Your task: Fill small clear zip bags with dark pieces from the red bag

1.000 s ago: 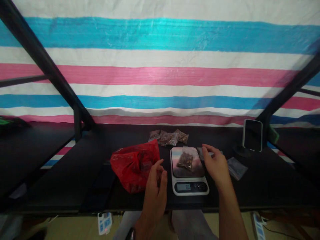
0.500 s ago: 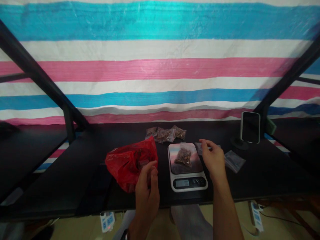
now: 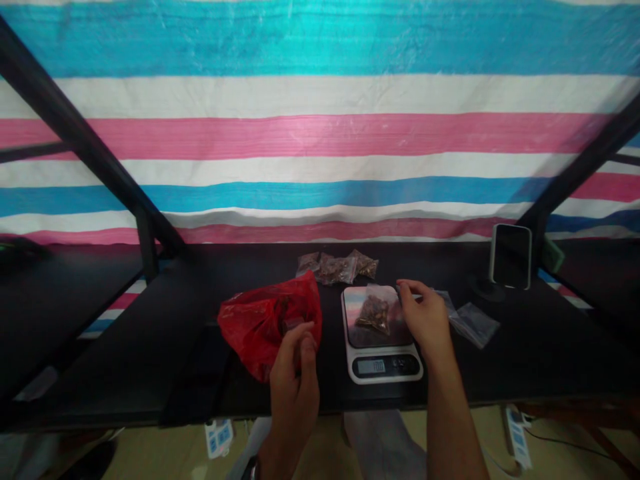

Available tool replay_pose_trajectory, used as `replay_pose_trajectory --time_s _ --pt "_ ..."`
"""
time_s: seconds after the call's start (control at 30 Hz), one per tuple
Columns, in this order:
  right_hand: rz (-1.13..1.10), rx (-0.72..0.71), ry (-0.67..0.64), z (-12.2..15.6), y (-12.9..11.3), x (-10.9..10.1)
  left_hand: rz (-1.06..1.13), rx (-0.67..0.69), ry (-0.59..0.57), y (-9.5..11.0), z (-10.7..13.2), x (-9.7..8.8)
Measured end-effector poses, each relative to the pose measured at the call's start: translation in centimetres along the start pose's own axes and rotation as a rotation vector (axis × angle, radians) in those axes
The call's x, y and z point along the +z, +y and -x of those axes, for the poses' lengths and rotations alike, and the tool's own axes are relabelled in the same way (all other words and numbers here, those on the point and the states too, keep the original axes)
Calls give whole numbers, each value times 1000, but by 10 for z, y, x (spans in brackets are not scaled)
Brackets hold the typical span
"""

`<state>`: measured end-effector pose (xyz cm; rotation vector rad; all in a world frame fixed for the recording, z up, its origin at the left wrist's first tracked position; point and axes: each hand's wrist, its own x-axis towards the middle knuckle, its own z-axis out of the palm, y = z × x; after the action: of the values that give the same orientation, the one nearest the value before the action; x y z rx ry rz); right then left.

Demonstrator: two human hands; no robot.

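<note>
A white digital kitchen scale [image 3: 383, 365] sits on the black table [image 3: 525, 360], and a small clear bag of brown pieces [image 3: 374, 312] lies on its platform. My right hand [image 3: 425, 319] rests at the scale's right edge, its fingers curled and pinching the edge of a clear plastic bag [image 3: 407, 292]. My left hand [image 3: 295, 373] hovers by a crumpled red plastic bag [image 3: 260, 320] left of the scale, fingers pressed together; I cannot make out what they hold.
Three small filled bags [image 3: 337, 267] lie behind the scale. Empty clear bags [image 3: 475, 323] lie at the right. A phone [image 3: 510, 257] stands upright on a stand at the far right. A striped tarp [image 3: 320, 133] hangs behind, with black frame bars at both sides.
My right hand has shifted left to the scale's right edge and curled on the clear bag. My left hand has drawn back slightly and closed its fingers.
</note>
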<state>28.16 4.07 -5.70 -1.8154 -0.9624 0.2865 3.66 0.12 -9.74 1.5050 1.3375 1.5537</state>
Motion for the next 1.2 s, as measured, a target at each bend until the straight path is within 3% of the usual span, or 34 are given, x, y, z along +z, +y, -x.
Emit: replay_pose_trajectory --time_s 0.23,0.4,0.57,0.7,0.8,0.9,1.03,1.2 --pt "-24 -20 -67 1 3 1 16 -18 -16 -1 1 -4" --pt "-225 -90 -154 7 -17 -3 27 59 2 6 2 -3" --pt "-487 -130 -492 28 -53 -7 41 146 70 12 2 6" --pt "-552 -151 -712 44 -71 1 126 52 11 12 0 14" --pt "-554 -182 -737 50 -75 11 212 -89 -1 11 -3 16" --pt "-510 -261 -762 53 -76 16 262 -171 92 12 -7 14" --pt "-469 -315 -827 58 -81 21 294 -191 121 12 -11 8" --pt "-455 -300 -789 66 -90 30 260 -188 147 11 -8 4"
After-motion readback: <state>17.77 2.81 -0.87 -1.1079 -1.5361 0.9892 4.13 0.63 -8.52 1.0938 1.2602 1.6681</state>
